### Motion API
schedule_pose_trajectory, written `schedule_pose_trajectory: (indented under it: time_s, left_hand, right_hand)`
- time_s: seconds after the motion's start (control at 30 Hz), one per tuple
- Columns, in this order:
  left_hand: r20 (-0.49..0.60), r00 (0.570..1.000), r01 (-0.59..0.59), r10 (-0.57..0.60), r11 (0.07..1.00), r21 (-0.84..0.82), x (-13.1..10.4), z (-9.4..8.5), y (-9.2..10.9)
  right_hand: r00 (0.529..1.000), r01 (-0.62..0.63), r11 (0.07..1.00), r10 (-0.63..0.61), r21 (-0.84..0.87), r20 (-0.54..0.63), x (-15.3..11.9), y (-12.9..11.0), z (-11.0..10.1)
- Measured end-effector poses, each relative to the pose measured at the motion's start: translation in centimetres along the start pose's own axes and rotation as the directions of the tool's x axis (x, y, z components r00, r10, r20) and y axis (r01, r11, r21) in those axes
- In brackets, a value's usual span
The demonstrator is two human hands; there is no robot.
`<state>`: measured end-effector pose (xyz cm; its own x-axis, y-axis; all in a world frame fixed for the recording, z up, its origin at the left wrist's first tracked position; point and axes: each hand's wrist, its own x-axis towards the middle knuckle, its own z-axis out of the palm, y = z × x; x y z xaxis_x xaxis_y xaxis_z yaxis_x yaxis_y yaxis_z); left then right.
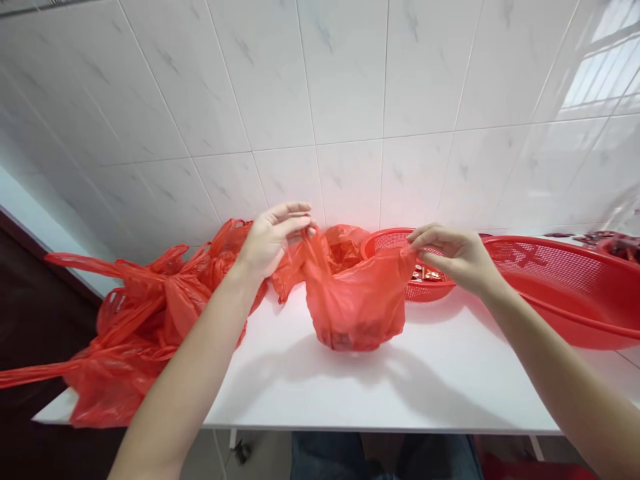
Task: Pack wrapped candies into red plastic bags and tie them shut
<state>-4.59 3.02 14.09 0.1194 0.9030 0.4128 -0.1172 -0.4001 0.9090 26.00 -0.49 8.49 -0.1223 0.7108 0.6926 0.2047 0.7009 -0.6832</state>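
Note:
A thin red plastic bag hangs between my two hands, just over the white table. Dark shapes show through at its bottom, too blurred to name. My left hand pinches the bag's left handle. On the other side, my right hand grips the top right corner of the bag between thumb and fingers. Behind the bag, a small red plastic basket holds small shiny wrapped pieces, partly hidden by the bag and my right hand.
Several filled red plastic bags are heaped on the table's left side, their handles sticking out. At right stands a large red perforated basket. Small dark red items lie behind it. A tiled wall closes off the back.

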Motion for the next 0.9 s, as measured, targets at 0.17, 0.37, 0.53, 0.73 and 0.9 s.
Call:
schedule_pose_trajectory:
  time_s: [0.17, 0.37, 0.53, 0.73, 0.9]
  left_hand:
    - [0.192, 0.978, 0.073, -0.083, 0.996, 0.056, -2.0, 2.1, -1.9]
    - [0.397, 0.887, 0.099, -0.234, 0.938, 0.331, -3.6, 5.1, -4.2]
    - [0.304, 0.933, 0.073, -0.193, 0.929, 0.363, -3.6, 7.7, -4.2]
    - [0.268, 0.958, 0.075, -0.098, 0.993, 0.096, -2.5, 8.9, -2.9]
    - [0.260, 0.961, 0.160, -0.097, 0.959, -0.234, -1.5, 8.5, -1.3]
  right_hand:
    - [0.997, -0.077, 0.984, 0.079, 0.158, -0.004, -0.7, 0.3, 1.9]
    - [0.996, -0.082, 0.975, 0.087, 0.209, -0.015, -1.0, 0.0, 3.0]
    - [0.996, -0.074, 0.977, 0.084, 0.198, -0.042, -1.1, -0.4, 3.6]
    - [0.989, -0.112, 0.962, 0.133, 0.249, -0.068, -1.4, -0.2, 3.1]
    - [0.988, -0.154, 0.961, 0.153, 0.230, 0.022, -2.6, 1.1, 3.3]
